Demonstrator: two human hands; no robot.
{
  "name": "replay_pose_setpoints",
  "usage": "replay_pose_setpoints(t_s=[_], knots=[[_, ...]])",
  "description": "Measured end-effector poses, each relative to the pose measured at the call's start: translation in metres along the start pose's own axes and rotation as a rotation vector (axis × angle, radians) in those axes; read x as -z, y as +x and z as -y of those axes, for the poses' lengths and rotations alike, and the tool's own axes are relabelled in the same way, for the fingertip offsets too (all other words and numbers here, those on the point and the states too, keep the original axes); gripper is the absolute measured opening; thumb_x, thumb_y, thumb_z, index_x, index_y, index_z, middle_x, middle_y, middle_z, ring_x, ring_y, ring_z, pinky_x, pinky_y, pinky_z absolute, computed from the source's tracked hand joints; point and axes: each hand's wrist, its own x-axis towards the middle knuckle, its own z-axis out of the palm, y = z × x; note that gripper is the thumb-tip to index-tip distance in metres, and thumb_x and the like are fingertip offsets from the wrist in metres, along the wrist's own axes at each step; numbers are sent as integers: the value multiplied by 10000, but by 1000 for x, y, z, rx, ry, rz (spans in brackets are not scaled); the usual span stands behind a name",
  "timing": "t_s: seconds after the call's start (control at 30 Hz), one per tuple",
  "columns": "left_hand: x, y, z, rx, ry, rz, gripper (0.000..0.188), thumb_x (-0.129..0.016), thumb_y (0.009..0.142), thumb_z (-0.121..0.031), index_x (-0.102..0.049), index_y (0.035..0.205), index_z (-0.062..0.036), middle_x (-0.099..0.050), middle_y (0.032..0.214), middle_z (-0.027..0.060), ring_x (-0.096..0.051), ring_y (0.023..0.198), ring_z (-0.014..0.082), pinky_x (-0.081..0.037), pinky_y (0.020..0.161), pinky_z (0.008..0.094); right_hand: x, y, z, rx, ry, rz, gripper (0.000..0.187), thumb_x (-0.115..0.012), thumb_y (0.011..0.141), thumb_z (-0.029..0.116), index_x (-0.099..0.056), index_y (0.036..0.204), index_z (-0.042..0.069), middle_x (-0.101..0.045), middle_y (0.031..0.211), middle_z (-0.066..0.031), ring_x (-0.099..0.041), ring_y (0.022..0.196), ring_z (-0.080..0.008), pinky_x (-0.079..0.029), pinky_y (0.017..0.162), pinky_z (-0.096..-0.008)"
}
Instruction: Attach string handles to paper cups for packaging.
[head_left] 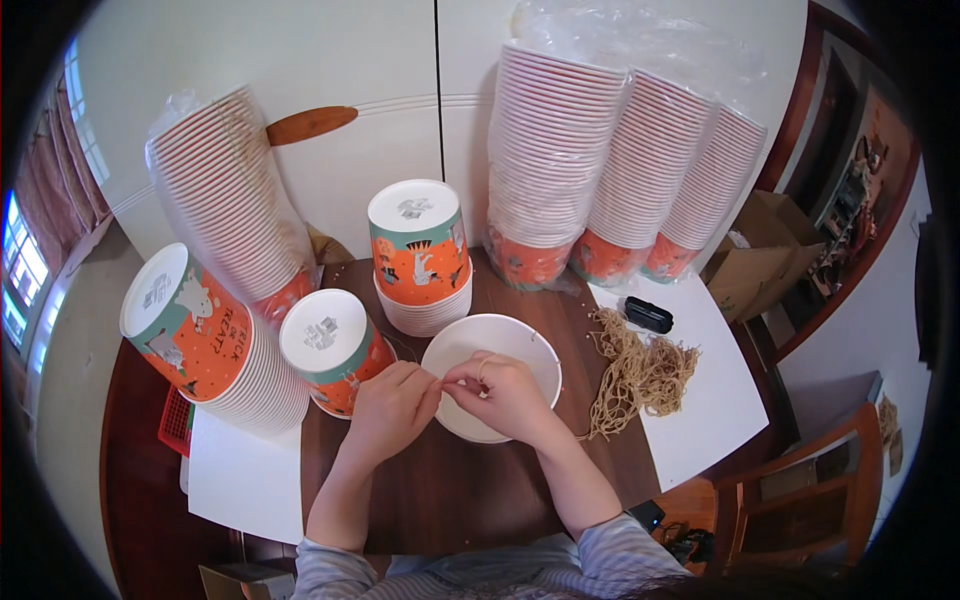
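A white paper bucket [528,348] stands mouth up on the brown tabletop in front of me. Over its near left part, my left hand [393,408] and my right hand [500,396] meet with fingertips pinched together. Whatever lies between the fingers is too small to make out. Right of the bucket is a loose heap of tan twine [645,372]. An upside-down orange and green paper bucket [335,350] stands close beyond my left hand. Behind it, a short nested stack of upturned printed buckets [420,262] rests on the table.
At the left edge leans another nested bucket stack [205,340], with a plastic-wrapped stack [220,180] behind. Tall wrapped stacks [555,150] line the back right. A small black case [648,315] lies beyond the twine. Right of the table are a cardboard box [760,255] and a wooden chair [800,490].
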Motion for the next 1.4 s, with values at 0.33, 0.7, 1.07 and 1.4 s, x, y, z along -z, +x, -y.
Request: replay_pose_setpoints(t_s=[0.33,0.7,1.07,1.4], knots=[[-7,0,0,115,-281,9,56,-582,758,-56,-558,736,-10,-530,655,102,-538,601,260,-423,528,332,5,-2,-7,-134,152,39,99,-662,704,74,-653,801,59,-467,557,-6,-429,502,-73,-365,482,-235],[3,-1,21,566,-192,123,214,-595,800,-199,-571,765,10,-594,627,108,-592,583,235,-453,560,307,24,-2,-1,-142,169,-37,64,-661,705,32,-652,768,42,-448,583,36,-411,533,-39,-348,496,-201],[-16,-2,20,588,-452,-11,138,-583,799,-107,-526,775,16,-567,577,88,-559,492,128,-431,469,255,18,-6,10,-36,-94,-36,76,-652,700,116,-643,767,82,-570,667,-52,-575,587,-175,-453,536,-292],[-7,-1,0,446,-344,-144,105,-591,795,-77,-522,787,2,-567,591,87,-565,509,139,-429,471,252,1,-6,1,63,-305,130,95,-637,674,117,-642,768,107,-573,661,-29,-574,610,-182,-461,567,-304]])
